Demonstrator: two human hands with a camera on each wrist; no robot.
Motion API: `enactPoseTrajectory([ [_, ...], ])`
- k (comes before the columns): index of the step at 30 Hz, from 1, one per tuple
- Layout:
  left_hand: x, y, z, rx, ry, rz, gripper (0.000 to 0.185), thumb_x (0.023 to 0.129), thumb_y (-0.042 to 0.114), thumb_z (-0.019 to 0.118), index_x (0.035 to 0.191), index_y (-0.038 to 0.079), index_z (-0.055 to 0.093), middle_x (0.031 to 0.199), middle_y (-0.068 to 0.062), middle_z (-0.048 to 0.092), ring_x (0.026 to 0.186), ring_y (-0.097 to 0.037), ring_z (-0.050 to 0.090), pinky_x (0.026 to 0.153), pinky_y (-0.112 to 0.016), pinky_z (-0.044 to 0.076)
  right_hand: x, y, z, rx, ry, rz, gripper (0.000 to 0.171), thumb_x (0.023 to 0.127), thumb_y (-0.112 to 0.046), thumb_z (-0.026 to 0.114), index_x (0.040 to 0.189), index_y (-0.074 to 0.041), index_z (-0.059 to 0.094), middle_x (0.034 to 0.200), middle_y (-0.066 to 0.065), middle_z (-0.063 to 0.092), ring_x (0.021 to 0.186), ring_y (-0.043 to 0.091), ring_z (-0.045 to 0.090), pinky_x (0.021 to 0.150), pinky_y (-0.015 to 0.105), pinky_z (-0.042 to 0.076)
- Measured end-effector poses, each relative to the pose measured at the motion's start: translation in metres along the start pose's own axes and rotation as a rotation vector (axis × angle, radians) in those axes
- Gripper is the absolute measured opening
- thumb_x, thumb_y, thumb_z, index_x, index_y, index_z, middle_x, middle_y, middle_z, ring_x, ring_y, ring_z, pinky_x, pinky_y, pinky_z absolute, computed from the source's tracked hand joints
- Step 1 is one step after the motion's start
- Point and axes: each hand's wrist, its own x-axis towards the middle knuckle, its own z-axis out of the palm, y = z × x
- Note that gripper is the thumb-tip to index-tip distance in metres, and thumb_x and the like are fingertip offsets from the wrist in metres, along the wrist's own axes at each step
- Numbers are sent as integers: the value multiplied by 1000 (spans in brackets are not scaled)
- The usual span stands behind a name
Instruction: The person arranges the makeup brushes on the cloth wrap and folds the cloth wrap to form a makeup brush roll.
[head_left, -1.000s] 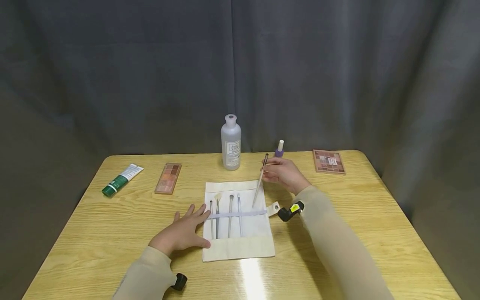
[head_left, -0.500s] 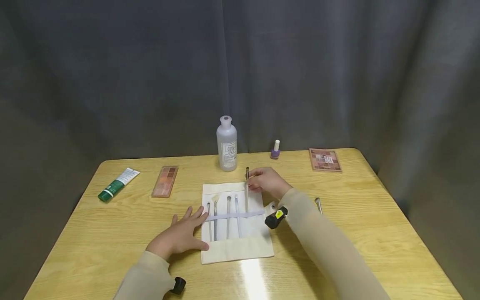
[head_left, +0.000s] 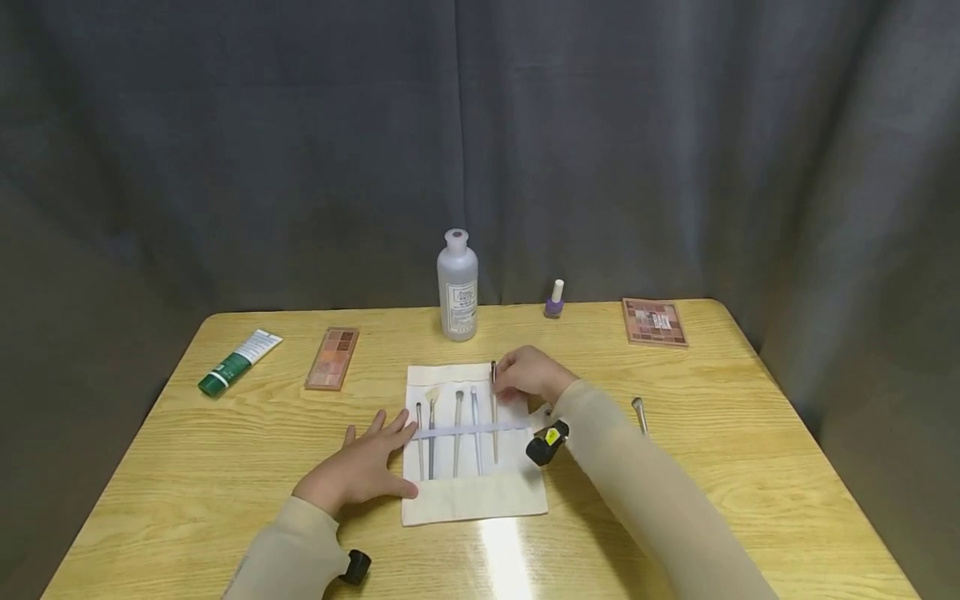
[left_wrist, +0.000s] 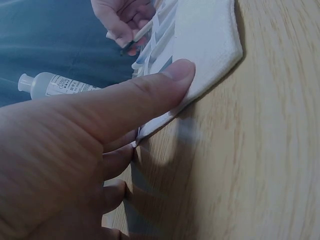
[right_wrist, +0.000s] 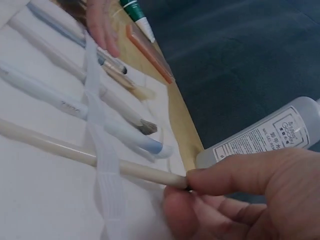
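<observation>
The right grip [head_left: 528,372] of a person in pale sleeves pinches a brush [head_left: 495,429] between thumb and finger near its dark-tipped end. The brush lies along the left side of the right grip, its pale handle running from the fingertips back toward the person and passing under the white band [head_left: 513,426] of a cloth case [head_left: 480,497]. The left grip [head_left: 362,467] has its fingers spread and holds nothing, its thumb on the case's near left edge and its other fingertips at the case's left side.

Four more brushes lie under the band between the two grips: nearest the right grip a light blue brush [head_left: 481,457], then a grey-tipped brush [head_left: 457,454], a fan brush [head_left: 432,454] and, just beside the left grip's fingertips, a slim brush [head_left: 422,454]. A loose brush [head_left: 641,415] lies right of the right grip, partly hidden by the sleeve.

Farther out on the wood counter [head_left: 750,467], an upright bottle [head_left: 458,292] stands beyond the right grip and to its left; a polish bottle [head_left: 553,308] stands beyond it, slightly right. A square palette [head_left: 655,322] lies well to its right. Beyond the left grip lie a narrow palette [head_left: 332,358] and, farther left, a green-and-white tube [head_left: 240,362].
</observation>
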Motion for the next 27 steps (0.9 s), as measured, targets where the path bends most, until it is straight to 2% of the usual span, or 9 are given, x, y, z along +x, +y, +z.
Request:
enactPoseTrajectory([
  [5, 0, 1, 0, -4, 3, 2, 97, 79, 40, 85, 157, 11, 36, 167, -7, 18, 154, -39, 0, 115, -71, -7, -4, -2, 4, -85, -12, 62, 7, 81, -10, 75, 77, -7, 70, 69, 4, 67, 60, 15, 57, 50, 25, 40],
  [9, 0, 1, 0, -7, 2, 2, 97, 79, 39, 85, 157, 11, 36, 168, -7, 18, 154, -39, 0, 114, -71, -7, -8, -4, 6, -156, -35, 96, 13, 81, -13, 77, 71, -9, 70, 62, 1, 58, 56, 14, 48, 50, 26, 35],
  [12, 0, 0, 0, -7, 1, 0, 97, 79, 39, 85, 158, 12, 36, 168, -6, 17, 154, -39, -1, 115, -71, -7, -9, -5, 7, -212, -49, 83, 23, 80, -15, 78, 63, -11, 64, 57, 0, 51, 53, 14, 43, 50, 26, 34],
  [17, 0, 0, -1, -7, 0, -3, 98, 78, 39, 86, 158, 12, 36, 168, -7, 17, 154, -39, -1, 114, -71, -7, -12, -7, 10, -284, -84, 54, 32, 79, -16, 80, 58, -13, 56, 53, -2, 48, 49, 12, 40, 47, 25, 31],
  [22, 0, 1, -1, -6, 1, 2, 97, 78, 39, 86, 158, 11, 36, 168, -7, 17, 154, -40, 0, 114, -71, -7, -14, -7, 11, -336, -101, 43, 29, 78, -15, 80, 60, -13, 57, 54, -2, 49, 50, 12, 43, 47, 25, 33],
  [27, 0, 1, -1, -3, 1, 4, 97, 79, 39, 85, 158, 11, 36, 168, -7, 17, 154, -40, 0, 114, -71, -7, -16, -1, 6, -327, -77, -18, 20, 86, -25, 76, 75, -11, 68, 61, -1, 54, 56, 13, 48, 51, 25, 38],
])
